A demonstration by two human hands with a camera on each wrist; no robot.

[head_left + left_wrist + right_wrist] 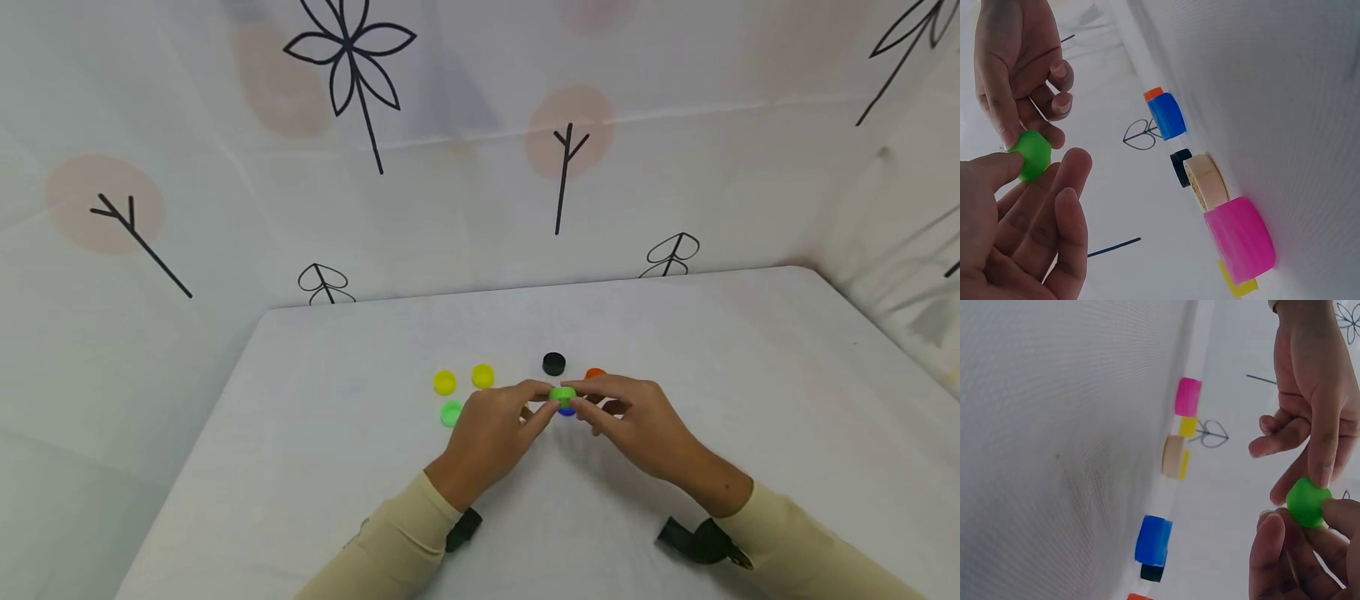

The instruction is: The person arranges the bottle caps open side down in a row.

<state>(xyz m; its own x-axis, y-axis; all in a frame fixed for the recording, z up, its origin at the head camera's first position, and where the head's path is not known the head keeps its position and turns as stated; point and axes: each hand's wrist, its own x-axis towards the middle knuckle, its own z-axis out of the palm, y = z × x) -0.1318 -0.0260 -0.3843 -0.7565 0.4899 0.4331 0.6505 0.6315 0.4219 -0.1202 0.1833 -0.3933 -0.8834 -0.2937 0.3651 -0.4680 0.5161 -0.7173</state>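
Note:
A green bottle cap (562, 395) is held up above the table between both hands. My left hand (491, 429) pinches it from the left between thumb and forefinger. From the other side my right hand (647, 429) grips the same cap with its thumb and fingertips. Both wrist views show the green cap's round face, with the remaining fingers loosely bent. Just below the held cap, a blue cap (567, 411) is mostly covered in the head view. An orange cap (595, 373) peeks out behind my right hand.
On the white table (337, 467) lie two yellow caps (445, 382), a lighter green cap (452, 413) and a black cap (554, 363). The left wrist view also shows a magenta cap (1241, 240) and a beige cap (1206, 182). A patterned cloth hangs behind.

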